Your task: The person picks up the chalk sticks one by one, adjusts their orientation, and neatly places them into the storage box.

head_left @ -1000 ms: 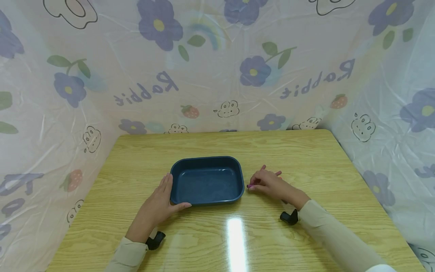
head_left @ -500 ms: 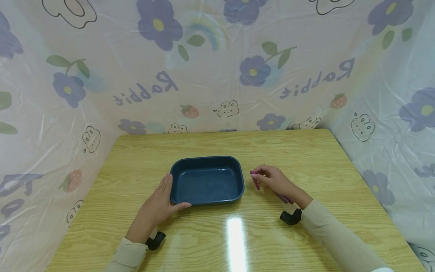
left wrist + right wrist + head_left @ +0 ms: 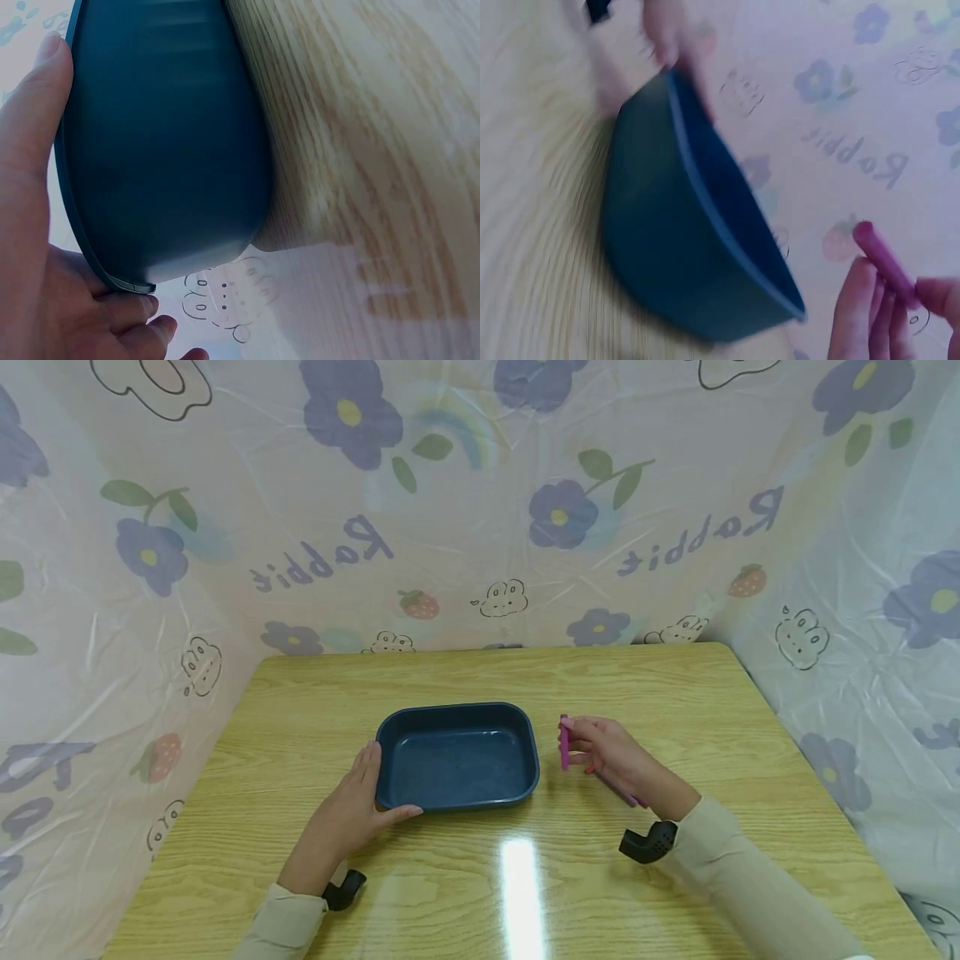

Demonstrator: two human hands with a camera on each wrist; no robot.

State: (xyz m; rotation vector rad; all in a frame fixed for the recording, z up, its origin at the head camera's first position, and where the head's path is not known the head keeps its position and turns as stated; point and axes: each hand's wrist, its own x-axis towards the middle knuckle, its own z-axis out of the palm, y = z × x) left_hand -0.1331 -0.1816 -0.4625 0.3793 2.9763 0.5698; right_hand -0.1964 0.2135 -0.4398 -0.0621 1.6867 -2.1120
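Observation:
A dark blue, rounded rectangular dish [image 3: 459,808] sits on the wooden table. My left hand [image 3: 348,814] rests at its front left corner, fingers laid along the left side and thumb along the front. In the left wrist view the thumb [image 3: 30,112] lies along the rim. Right of the dish, my right hand [image 3: 611,756] pinches a slim magenta crayon-like stick [image 3: 565,743] between thumb and fingertips, held upright in the head view. Under that hand a purple stick [image 3: 617,789] and a bit of orange-red [image 3: 589,769] show, partly hidden by the hand.
The wooden table [image 3: 315,693] is ringed at the back and sides by a cloth [image 3: 465,510] printed with flowers and rabbits. Black wrist pieces [image 3: 648,843] stick out below both wrists. A light reflection lies on the table's front.
My right hand has lifted and turned, bringing the magenta stick from low and mostly covered to upright at the fingertips. The left hand and dish have not moved.

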